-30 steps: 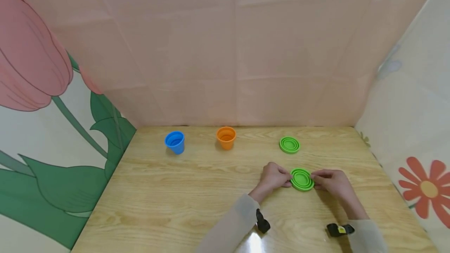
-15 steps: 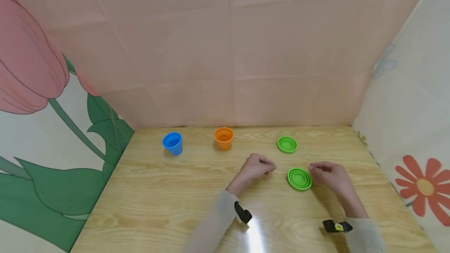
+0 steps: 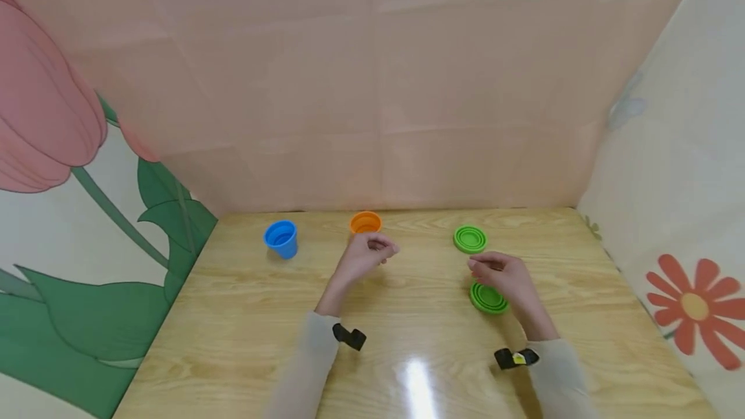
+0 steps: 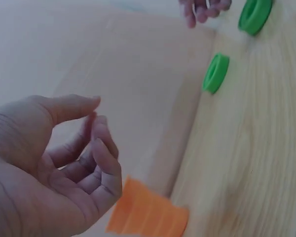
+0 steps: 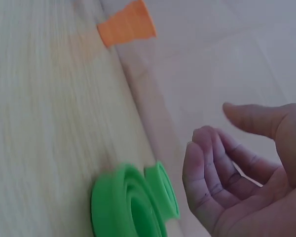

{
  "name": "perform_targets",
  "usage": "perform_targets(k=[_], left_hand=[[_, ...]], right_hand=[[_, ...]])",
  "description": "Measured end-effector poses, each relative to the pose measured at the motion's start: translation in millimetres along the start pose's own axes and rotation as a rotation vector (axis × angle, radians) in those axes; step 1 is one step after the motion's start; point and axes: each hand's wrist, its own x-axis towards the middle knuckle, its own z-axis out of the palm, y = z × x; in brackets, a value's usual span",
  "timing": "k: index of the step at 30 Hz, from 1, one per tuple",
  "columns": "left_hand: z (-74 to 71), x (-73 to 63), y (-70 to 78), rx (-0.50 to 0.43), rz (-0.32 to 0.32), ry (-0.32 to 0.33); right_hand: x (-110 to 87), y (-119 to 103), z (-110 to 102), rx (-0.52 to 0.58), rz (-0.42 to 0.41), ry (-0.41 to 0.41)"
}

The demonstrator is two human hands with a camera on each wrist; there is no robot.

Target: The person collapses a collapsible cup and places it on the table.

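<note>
My left hand [image 3: 362, 258] hovers in front of the orange collapsible cup [image 3: 365, 222], covering its lower part in the head view. Its fingers are loosely curled with nothing between them. In the left wrist view the orange cup [image 4: 149, 210] stands just past the fingers. My right hand [image 3: 505, 275] is raised over the nearer green collapsed cup [image 3: 489, 300], hiding part of it; thumb and fingertips are apart and hold nothing. Behind it lies a second flat green collapsed cup [image 3: 469, 238]. Both green ones [image 5: 124, 205] show ringed folds in the right wrist view.
A blue cup [image 3: 281, 238] stands expanded at the back left of the wooden table [image 3: 233, 341]. A pink cloth backdrop [image 3: 372, 83] rises along the back edge, with flower-printed panels on both sides.
My left hand has released the nearer green cup and moved left to the orange cup. My right hand has also let go, lifting and shifting left above the green cup.
</note>
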Motion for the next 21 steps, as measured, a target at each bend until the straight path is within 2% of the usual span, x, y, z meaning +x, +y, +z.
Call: perform_targets(k=[5, 8, 11, 15, 17, 21], left_hand=[[-26.5, -6.5, -13.0, 0.047, 0.059, 0.080], [-39.4, -8.9, -23.9, 0.054, 0.062, 0.170], [-49.0, -10.0, -34.9, 0.059, 0.040, 0.254], [-56.6, -10.0, -47.6, 0.057, -0.030, 0.317], [-58.7, -8.8, -53.0, 0.056, -0.065, 0.331], [-58.7, -2.5, -63.5, 0.058, -0.100, 0.319]], right_hand=[[9.1, -11, 20, 0.010, -0.048, -0.014], [14.9, -18, 33, 0.035, -0.079, -0.037], [21.3, -23, 47, 0.050, -0.103, -0.053], [30.2, -29, 69, 0.055, -0.137, -0.076], [36.7, -30, 82, 0.044, -0.157, -0.084], [52.1, -28, 106, -0.006, -0.164, -0.083]])
